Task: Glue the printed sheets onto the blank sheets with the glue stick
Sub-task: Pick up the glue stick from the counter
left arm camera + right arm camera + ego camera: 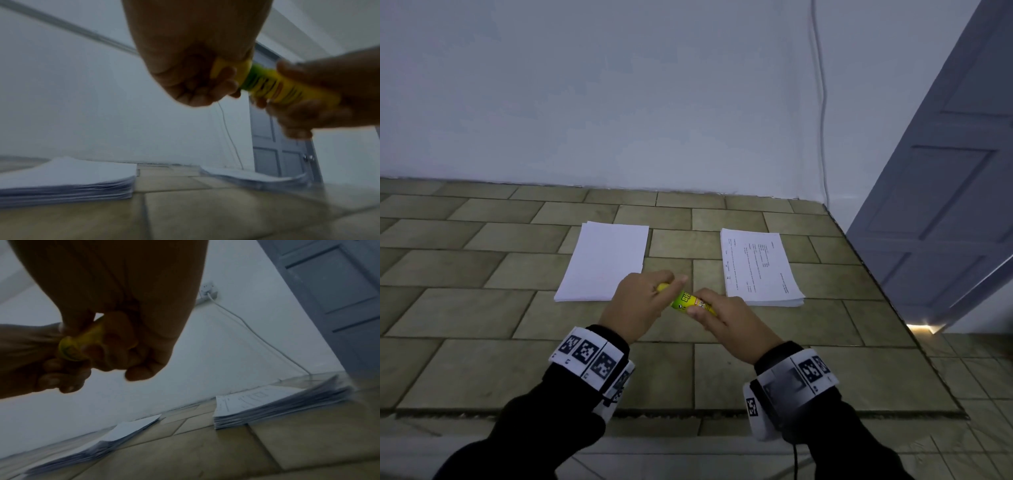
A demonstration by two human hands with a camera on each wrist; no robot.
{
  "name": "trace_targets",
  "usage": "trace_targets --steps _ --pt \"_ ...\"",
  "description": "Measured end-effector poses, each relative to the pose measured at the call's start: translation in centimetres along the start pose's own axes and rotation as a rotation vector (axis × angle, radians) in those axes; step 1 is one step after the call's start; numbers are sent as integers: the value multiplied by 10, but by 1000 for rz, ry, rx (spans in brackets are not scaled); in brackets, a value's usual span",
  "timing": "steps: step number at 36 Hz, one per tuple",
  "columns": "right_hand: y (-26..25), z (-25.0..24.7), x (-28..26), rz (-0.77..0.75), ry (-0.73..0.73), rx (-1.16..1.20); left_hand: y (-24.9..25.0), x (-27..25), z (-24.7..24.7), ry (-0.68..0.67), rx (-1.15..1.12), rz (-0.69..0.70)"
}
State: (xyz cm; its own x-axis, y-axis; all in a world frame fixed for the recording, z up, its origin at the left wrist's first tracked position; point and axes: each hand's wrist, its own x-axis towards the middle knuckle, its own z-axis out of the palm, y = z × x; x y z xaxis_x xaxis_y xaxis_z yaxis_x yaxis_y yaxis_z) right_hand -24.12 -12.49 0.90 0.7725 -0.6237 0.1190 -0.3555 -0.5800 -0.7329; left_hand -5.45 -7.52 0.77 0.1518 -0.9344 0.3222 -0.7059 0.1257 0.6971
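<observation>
We cannot see the glue stick point(686, 301) whole: the left hand point(637, 303) covers its cap end and the right hand point(726, 318) covers its base, so whether the cap is still seated stays unclear. The label's lettering is too small to read from the head view and smeared in the left wrist view. The print on the printed sheets point(756, 265) is likewise too fine to make out. In both wrist views the stacks blur at their edges, and the blank sheets point(61, 180) run off the left border. Our forearms are cut by the bottom edge of the head view, and the door point(959, 178) by the right edge.
</observation>
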Motion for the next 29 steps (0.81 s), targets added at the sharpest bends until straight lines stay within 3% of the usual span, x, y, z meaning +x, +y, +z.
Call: trace_targets --steps 3,6,8,11,13,16,22,24,26,29 --pt "3 -2 0 52 -55 256 -6 1 1 25 34 183" --pt "1 -1 -1 87 -48 311 -2 1 2 45 12 164" --pt "1 2 -2 40 19 94 6 2 1 14 -9 17" --pt "-3 6 1 -4 53 -429 17 7 -2 -88 1 -256" --pt "-5 7 3 -22 61 -588 18 9 -3 -102 19 -297" --pt "-7 5 0 -14 76 -407 15 7 -4 -100 -18 -221" --pt "1 3 -3 12 -7 158 -7 -3 0 65 61 237" --pt "1 4 -2 80 -48 308 -11 -5 2 92 56 292" --pt "0 6 -3 75 -33 285 -9 -6 2 102 39 204" --pt "-5 6 -3 -8 33 -137 5 -4 0 6 93 -91"
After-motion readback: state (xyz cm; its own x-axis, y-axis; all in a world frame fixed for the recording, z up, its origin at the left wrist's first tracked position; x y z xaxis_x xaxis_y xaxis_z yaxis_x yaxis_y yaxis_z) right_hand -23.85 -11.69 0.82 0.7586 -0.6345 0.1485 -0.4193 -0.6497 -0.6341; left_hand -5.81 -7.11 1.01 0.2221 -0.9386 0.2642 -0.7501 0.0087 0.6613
